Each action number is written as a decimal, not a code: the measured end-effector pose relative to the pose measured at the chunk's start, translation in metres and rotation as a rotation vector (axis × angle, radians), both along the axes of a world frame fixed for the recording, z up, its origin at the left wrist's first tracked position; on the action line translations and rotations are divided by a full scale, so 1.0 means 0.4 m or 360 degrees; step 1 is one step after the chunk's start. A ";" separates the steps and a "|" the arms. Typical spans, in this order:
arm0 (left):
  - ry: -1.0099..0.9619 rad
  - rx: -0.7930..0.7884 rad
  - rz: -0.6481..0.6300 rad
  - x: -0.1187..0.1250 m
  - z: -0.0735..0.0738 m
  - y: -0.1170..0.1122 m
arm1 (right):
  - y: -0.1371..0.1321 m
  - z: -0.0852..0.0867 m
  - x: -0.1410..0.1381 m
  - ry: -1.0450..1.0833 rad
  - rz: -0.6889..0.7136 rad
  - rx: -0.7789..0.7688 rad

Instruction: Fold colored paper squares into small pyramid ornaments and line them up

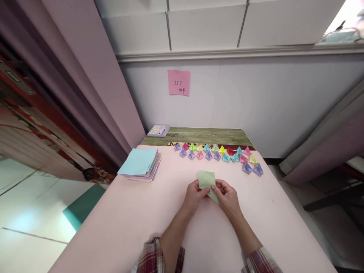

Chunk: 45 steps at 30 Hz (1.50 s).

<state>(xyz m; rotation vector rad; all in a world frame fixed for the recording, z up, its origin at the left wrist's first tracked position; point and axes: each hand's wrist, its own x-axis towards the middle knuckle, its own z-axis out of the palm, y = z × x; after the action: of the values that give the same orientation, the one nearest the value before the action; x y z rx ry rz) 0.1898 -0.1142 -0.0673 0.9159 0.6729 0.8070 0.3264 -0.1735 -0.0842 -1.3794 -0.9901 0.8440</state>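
Note:
A small sheet of light green origami paper [206, 178], with a fold across its lower part, is held just above the table in front of me. My left hand [195, 195] pinches its left edge between thumb and fingers. On the opposite side my right hand [226, 195] grips the right edge, its thumb pressed on the paper near the other thumb. Beyond the hands stand several folded paper pieces [209, 155] in purple, pink, yellow, blue and green, set in rough rows.
A stack of coloured paper [139, 163], light blue on top, lies at the left of the pink table [159, 227]. Behind it sits a packet [158, 131] at the far corner. A pink note [179, 82] with handwriting hangs on the wall. Curtains flank both sides.

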 end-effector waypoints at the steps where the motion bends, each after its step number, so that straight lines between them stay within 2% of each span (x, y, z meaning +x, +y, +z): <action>1: 0.0015 0.0033 -0.0040 0.000 -0.001 0.000 | 0.002 0.000 0.002 0.0070 0.0013 -0.0008; 7: 0.0104 0.0185 -0.0243 -0.007 0.004 -0.004 | 0.001 0.017 0.004 0.0365 0.0032 0.0029; 12: 0.0159 0.0268 -0.0368 -0.013 0.017 -0.008 | -0.001 0.019 0.006 0.0389 -0.0122 0.0106; 18: 0.0161 0.0240 -0.0197 -0.012 0.004 0.003 | -0.001 0.020 0.009 0.0288 -0.0319 0.0170; 23: 0.0172 0.0206 -0.0017 -0.015 0.007 0.007 | -0.008 0.023 0.014 0.0072 -0.0314 0.0210; 26: 0.0128 0.0222 -0.0023 -0.018 0.026 0.003 | -0.013 0.017 0.027 -0.0087 -0.0263 0.0149; 30: 0.0070 0.0283 -0.0120 -0.021 0.044 -0.005 | -0.016 0.016 0.042 -0.0099 -0.0178 0.0070; 37: 0.0143 0.0343 -0.0156 -0.021 0.019 0.001 | -0.022 0.018 0.051 -0.0054 -0.0034 -0.0061; 40: 0.0196 0.0330 -0.0161 -0.024 0.015 0.005 | -0.023 0.010 0.056 -0.0076 -0.0039 -0.0099; 42: 0.0232 0.0322 -0.0147 -0.025 0.018 0.006 | -0.021 0.008 0.060 -0.0142 -0.0082 -0.0081; 45: 0.0274 0.0339 -0.0101 -0.026 0.023 0.006 | -0.017 0.010 0.061 -0.0262 -0.0149 0.0091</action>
<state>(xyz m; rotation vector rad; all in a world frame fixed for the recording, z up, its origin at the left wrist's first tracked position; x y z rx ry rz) 0.1794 -0.1118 -0.0582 1.2045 0.7124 0.7585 0.3506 -0.1804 -0.0803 -1.4515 -1.0582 0.6358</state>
